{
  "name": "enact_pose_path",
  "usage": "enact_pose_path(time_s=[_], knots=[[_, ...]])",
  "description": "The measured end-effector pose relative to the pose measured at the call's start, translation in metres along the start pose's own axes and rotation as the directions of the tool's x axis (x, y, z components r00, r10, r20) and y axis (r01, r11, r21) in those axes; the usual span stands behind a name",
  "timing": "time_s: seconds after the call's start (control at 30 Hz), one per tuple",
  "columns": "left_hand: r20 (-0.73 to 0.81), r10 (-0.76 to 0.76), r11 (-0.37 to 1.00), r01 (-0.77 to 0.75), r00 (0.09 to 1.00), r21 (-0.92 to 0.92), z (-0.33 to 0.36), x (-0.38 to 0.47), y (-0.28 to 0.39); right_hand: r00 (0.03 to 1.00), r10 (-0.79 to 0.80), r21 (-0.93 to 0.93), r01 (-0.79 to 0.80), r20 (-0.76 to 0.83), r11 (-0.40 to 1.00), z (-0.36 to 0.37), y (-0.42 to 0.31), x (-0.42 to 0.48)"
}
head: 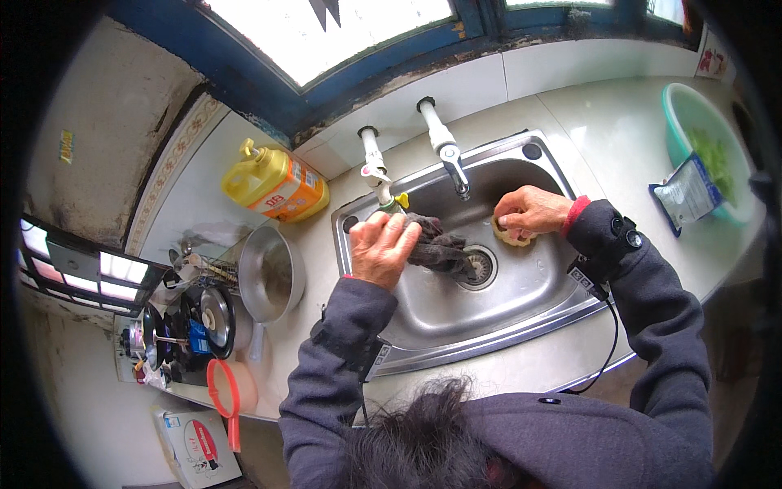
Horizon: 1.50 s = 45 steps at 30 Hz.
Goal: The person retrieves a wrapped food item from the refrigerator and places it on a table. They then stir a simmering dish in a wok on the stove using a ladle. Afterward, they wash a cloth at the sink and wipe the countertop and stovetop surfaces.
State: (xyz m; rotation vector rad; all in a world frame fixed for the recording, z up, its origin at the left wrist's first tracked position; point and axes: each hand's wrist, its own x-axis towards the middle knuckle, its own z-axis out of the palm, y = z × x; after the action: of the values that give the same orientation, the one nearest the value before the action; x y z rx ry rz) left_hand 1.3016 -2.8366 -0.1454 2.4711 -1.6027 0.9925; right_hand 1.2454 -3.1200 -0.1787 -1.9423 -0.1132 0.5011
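At the left side of the stainless steel sink [427, 330], my left hand [382, 247] has its fingers curled on a dark grey cloth [443, 253]. The cloth trails across the basin to the drain strainer [479, 267] and covers part of it. My right hand [534, 211] presses a round, tan scrubbing pad [510, 237] against the right part of the basin; the fingers hide some of the pad. Above the basin reaches a tap [451, 156]. A second tap [376, 174], with a yellow-handled fitting, is just beyond my left hand.
A yellow pump jug [278, 189] stands at the back left. Nearer are a metal saucepan [272, 275], a lidded pot [217, 321] and a red-rimmed dipper [235, 388]. On the right counter, a green basin [675, 131] holds greens, with a plastic packet [687, 192] against it.
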Motion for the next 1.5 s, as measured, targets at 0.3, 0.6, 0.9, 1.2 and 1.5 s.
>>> enact_pose_path(time_s=[0.3, 0.6, 0.9, 1.2, 1.5], knots=[[0.539, -0.071, 0.995, 0.101, 0.839, -0.025, 0.060, -0.036, 0.027, 0.995, 0.055, -0.043, -0.051, 0.077, 0.998, 0.019, 0.008, 0.003], [0.778, -0.454, 0.569, 0.813, 0.434, -0.122, 0.095, -0.067, -0.002, 0.984, 0.152, -0.038, -0.148, 0.096, 0.988, 0.013, 0.010, 0.005], [0.758, -0.326, 0.466, 0.794, 0.565, -0.391, 0.137, -0.104, -0.020, 0.986, 0.060, -0.096, -0.046, 0.154, 0.994, 0.032, 0.009, 0.023], [0.944, -0.328, -0.770, 0.576, 0.011, -0.275, 0.153, -0.071, 0.017, 0.971, 0.114, -0.104, -0.094, 0.209, 0.990, 0.055, -0.007, 0.034], [0.927, -0.333, -0.774, 0.512, 0.173, -0.374, 0.147, -0.057, 0.032, 0.884, -0.453, -0.019, 0.454, -0.114, 0.891, 0.061, -0.077, 0.063]])
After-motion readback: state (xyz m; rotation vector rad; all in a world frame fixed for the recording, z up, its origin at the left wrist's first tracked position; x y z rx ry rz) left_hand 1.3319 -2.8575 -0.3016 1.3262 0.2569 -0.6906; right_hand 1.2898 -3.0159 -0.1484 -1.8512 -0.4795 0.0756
